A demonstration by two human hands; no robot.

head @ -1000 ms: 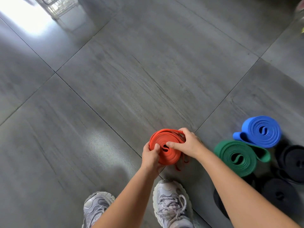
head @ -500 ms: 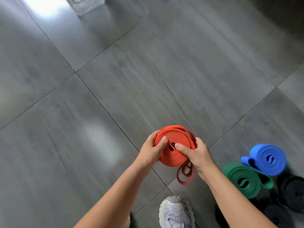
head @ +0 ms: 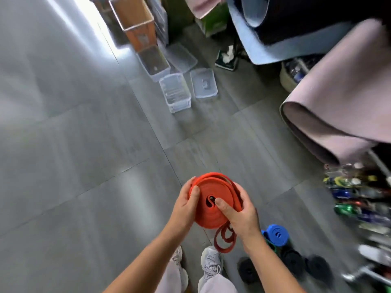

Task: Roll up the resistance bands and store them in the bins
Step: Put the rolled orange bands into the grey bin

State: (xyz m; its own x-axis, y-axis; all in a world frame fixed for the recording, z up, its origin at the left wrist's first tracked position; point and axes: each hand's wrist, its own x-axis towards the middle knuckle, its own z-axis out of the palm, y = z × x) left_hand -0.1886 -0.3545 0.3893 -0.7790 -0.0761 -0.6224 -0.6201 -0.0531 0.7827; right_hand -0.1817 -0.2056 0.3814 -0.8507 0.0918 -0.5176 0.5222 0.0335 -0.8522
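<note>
A rolled red resistance band (head: 208, 215) is held in the air between both hands. My left hand (head: 185, 207) grips its left edge with the thumb on its face. My right hand (head: 241, 216) grips the right side, thumb by the centre hole. A loose loop of the band's tail (head: 224, 240) hangs below the roll. On the floor at lower right lie a rolled blue band (head: 276, 234), a sliver of a green one (head: 273, 247) and black rolls (head: 293, 262). Clear plastic bins (head: 175, 93) stand on the floor ahead.
An orange bin (head: 135, 24) and more clear bins (head: 154, 62) stand in a row at the top. Rolled pink mat (head: 338, 106) and blue mat (head: 275, 34) hang over at the right. Blurred bottles (head: 357, 197) line the right edge. My shoes (head: 210, 263) are below the band.
The view has tilted up, so the bins and mats now show. The red roll stays in both hands, raised higher off the floor.
</note>
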